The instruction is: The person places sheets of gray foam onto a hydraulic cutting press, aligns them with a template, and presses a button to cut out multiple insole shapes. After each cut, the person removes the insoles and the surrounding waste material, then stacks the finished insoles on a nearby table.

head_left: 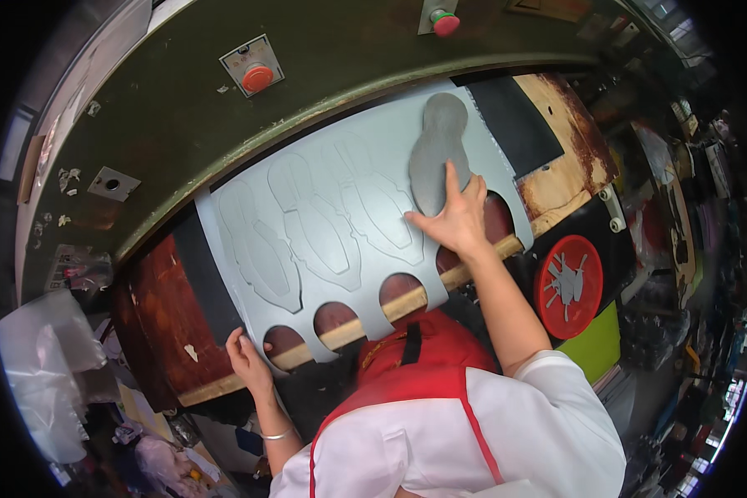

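A pale grey sheet [365, 270] lies across the work table, with sole-shaped cut outlines and rounded openings along its near edge. Toward its right end rests a darker grey sole-shaped piece [438, 133]. My right hand [459, 212] is over the near end of that piece with fingers spread, the index finger on it and the thumb stretched left over the sheet. At the near left corner of the sheet, my left hand [251, 358] has its fingers curled about the edge; a fingertip shows in the leftmost opening.
Beyond the sheet stands a dark green machine beam [340, 66] with red push buttons [258, 78]. A red round tray [569, 286] holding small light pieces is at the right, beside a green surface [593, 344]. Black mats [519, 124] lie under the sheet's ends. Clear plastic [46, 373] hangs at left.
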The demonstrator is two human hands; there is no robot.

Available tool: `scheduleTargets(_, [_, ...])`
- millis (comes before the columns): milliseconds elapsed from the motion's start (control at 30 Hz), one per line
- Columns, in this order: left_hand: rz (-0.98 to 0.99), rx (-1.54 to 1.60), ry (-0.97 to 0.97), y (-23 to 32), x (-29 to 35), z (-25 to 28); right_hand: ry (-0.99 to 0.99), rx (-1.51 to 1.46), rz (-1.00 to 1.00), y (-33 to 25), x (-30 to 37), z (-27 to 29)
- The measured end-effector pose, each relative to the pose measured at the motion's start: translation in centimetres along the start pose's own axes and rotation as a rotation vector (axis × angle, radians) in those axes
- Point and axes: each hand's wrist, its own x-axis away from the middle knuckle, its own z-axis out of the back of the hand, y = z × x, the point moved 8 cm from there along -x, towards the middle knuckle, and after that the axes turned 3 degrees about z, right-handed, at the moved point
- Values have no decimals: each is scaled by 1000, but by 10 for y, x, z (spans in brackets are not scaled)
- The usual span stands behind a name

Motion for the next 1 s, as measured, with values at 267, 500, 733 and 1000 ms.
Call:
scheduleTargets(267, [-328,-176,287,50,34,1,48,-287,-214,38,67,12])
scheduleTargets(500, [-838,-409,-641,139,101,-223,72,-1688,-501,141,86,86])
scheduleTargets(733, [-1127,-714,-1078,156,168,-327,144,-333,-391,239,117,128])
scheduleTargets(1000, [-1138,-838,-1175,144,163,-340,141,-308,99,162,151,96])
